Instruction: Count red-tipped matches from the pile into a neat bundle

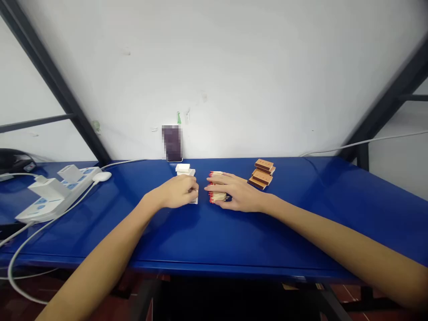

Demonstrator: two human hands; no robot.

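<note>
A pile of red-tipped matches (218,196) lies on the blue table, heads to the left. My right hand (239,192) rests over the pile with its fingers spread, hiding part of it. To the left, my left hand (179,191) is curled around a small white matchbox tray (195,200), of which only a narrow part shows. Just behind that hand sit more white matchbox trays (183,168), loosely stacked. Beyond my right hand stand several brown matchbox sleeves (262,176), stacked unevenly.
On the left of the blue table (214,245) lies a white power strip (56,198) with plugged-in chargers and cables. A phone (173,143) leans against the white wall. Dark metal frame bars (55,80) rise at both sides.
</note>
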